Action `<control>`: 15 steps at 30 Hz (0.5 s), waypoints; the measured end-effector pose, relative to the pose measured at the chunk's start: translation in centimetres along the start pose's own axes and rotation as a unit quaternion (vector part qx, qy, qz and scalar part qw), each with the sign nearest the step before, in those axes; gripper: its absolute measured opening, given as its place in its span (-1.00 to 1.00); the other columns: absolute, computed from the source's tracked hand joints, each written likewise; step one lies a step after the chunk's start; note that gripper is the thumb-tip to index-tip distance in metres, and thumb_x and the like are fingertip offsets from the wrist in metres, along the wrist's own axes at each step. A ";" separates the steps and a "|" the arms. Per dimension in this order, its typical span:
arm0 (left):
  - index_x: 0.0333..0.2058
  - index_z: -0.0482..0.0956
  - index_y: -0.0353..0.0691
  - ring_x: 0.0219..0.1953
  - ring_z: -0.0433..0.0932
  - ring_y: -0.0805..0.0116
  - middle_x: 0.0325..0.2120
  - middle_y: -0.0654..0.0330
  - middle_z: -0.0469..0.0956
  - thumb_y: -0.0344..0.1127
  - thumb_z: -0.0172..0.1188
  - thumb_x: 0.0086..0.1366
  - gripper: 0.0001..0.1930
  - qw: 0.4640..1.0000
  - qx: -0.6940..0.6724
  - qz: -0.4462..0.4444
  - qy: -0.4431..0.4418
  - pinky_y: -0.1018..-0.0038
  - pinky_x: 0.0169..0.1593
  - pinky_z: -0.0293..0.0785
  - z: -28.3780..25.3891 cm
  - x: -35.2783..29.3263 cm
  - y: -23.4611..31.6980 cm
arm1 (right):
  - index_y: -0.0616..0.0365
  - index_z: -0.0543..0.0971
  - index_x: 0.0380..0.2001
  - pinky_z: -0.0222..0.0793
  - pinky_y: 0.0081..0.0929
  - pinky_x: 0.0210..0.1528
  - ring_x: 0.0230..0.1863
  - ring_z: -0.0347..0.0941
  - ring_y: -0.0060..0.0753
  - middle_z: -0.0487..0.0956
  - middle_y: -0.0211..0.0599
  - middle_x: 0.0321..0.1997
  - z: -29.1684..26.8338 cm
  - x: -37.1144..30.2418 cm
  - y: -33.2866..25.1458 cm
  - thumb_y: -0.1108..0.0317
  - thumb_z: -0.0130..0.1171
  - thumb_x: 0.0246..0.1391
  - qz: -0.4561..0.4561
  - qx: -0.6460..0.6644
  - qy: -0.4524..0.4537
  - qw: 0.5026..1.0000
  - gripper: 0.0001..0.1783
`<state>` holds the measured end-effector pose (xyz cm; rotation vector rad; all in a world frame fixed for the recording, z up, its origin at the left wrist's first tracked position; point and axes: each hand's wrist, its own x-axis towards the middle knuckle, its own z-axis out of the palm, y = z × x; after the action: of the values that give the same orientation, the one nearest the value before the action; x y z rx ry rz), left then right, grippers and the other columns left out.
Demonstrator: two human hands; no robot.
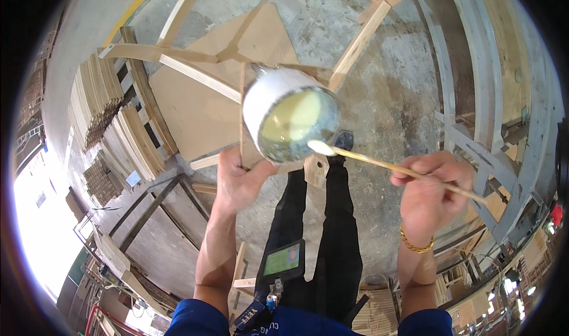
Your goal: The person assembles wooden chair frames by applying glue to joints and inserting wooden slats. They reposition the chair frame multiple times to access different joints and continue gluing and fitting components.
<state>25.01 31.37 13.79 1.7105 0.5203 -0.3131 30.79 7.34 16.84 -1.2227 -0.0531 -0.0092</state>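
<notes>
A white pot (256,108) with a smeared rim holds pale yellow, glue-like liquid (290,120), its mouth tilted toward me. It appears to rest on a thin wooden board (251,153). My left hand (240,182) is closed on that board's near edge, with the thumb beside the pot's lower rim. A long thin wooden stick (379,162) is gripped in my right hand (432,185), which is slightly blurred. The stick's white-coated tip (320,147) is at the pot's right lower rim; whether it touches cannot be told.
Wooden frame pieces (361,45) stretch out beyond the pot. A flat brown sheet (195,105) lies on the concrete floor (391,93). Stacked wood strips (127,137) stand at left, with a grey curved frame (510,176) at right. A badge (283,260) hangs before my legs.
</notes>
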 end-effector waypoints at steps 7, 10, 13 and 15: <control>-0.38 0.53 -0.39 -0.50 0.46 0.56 -0.57 0.20 0.55 -0.51 0.20 0.00 -0.84 0.998 0.029 0.058 0.024 0.58 -0.42 0.37 0.8 0.0 2.4 | 0.34 0.40 -0.36 0.56 -0.29 -0.40 -0.41 0.53 -0.12 0.47 -0.04 -0.45 0.7 -0.1 0.3 0.69 0.10 -0.12 -0.141 -0.132 -0.137 0.971 -0.81; -0.38 0.53 -0.39 -0.50 0.46 0.55 -0.57 0.19 0.56 -0.49 0.21 0.01 -0.84 0.999 0.025 0.040 0.027 0.57 -0.42 0.38 1.4 0.0 2.9 | 0.33 0.38 -0.32 0.56 -0.31 -0.45 -0.41 0.52 -0.08 0.47 -0.04 -0.43 0.9 -1.1 0.8 0.68 0.06 -0.08 -0.057 0.000 -0.026 0.998 -0.80; -0.38 0.53 -0.39 -0.50 0.46 0.55 -0.57 0.18 0.56 -0.47 0.20 0.02 -0.84 0.998 0.033 0.024 0.037 0.56 -0.41 0.38 1.8 0.1 2.5 | 0.31 0.37 -0.28 0.55 -0.35 -0.48 -0.39 0.52 -0.07 0.46 -0.02 -0.38 0.6 -1.3 1.3 0.68 0.03 -0.04 -0.022 0.050 0.025 0.998 -0.79; -0.37 0.53 -0.39 -0.50 0.45 0.54 -0.56 0.17 0.56 -0.46 0.20 0.03 -0.84 0.998 0.038 0.037 0.036 0.55 -0.41 0.38 1.9 0.1 2.3 | 0.30 0.37 -0.27 0.54 -0.39 -0.49 -0.40 0.52 -0.11 0.48 -0.05 -0.40 0.5 -1.3 1.9 0.66 0.03 -0.03 -0.022 0.046 0.041 0.998 -0.79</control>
<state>26.39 29.21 15.27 1.8153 0.5006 -0.2214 29.53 8.42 15.14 -1.1282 -0.0087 -0.0944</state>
